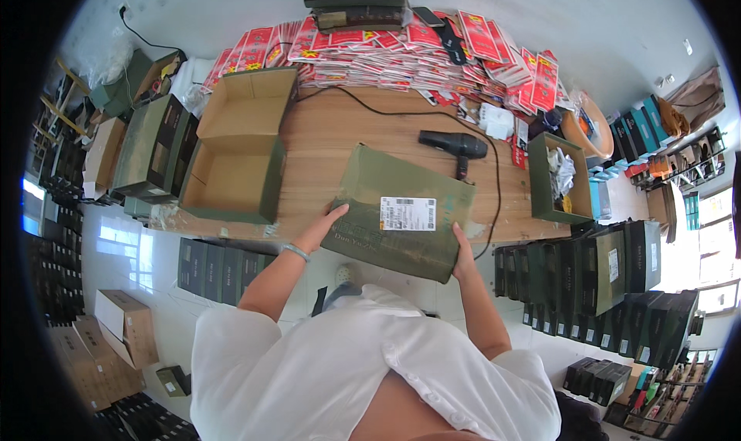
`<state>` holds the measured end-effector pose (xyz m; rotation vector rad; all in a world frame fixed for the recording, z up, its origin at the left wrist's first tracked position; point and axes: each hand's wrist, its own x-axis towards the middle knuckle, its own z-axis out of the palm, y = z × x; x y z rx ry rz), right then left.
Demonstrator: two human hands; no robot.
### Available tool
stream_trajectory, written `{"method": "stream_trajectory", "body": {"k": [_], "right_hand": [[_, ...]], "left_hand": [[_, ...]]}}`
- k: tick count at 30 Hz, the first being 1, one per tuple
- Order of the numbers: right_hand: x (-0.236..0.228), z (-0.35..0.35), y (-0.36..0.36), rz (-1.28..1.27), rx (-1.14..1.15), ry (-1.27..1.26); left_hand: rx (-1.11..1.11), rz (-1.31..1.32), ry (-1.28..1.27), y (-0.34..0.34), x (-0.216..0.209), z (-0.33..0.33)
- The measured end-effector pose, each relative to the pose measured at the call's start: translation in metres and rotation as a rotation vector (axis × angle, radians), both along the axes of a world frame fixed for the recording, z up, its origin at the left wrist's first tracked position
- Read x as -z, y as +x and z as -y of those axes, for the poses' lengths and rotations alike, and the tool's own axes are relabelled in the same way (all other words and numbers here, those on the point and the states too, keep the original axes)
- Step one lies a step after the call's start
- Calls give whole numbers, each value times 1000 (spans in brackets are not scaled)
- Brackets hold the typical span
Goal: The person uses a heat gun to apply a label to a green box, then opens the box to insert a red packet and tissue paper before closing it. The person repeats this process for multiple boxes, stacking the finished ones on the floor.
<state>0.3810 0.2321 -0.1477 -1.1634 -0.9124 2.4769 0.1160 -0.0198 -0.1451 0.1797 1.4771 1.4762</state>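
Note:
Between my two hands I hold a dark green shoebox (363, 186), tilted over the table's front edge. A white printed label (407, 214) is stuck on the face turned up to me. My left hand (329, 223) grips the box's left side, and a bracelet circles that wrist. On the right side, my right hand (463, 254) clasps the lower corner; some fingers of both hands are hidden behind the box. Just beyond the box lies a black hair dryer (454, 144). To the left sits an opened green shoebox (235, 178) with its lid raised and a bare brown inside.
The wooden table (324, 132) carries heaped red printed packets (355, 74) along the wall. A black cord (417, 113) loops across it. At the right edge stands a green box (544, 194) holding crumpled plastic. Stacked shoeboxes (571, 275) fill the right floor; brown cartons (127, 329) stand at left.

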Motion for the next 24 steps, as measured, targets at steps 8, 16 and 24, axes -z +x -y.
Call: {"method": "stream_trajectory", "body": {"k": [8, 16, 24], "right_hand": [[63, -27, -135, 82, -224, -24], [-8, -101, -181, 243, -527, 129], [-38, -128, -225, 21, -346, 387]], "left_hand": [[-75, 224, -124, -101, 25, 18], [-69, 213, -144, -175, -22, 25], [-292, -17, 146, -191, -65, 0]]}}
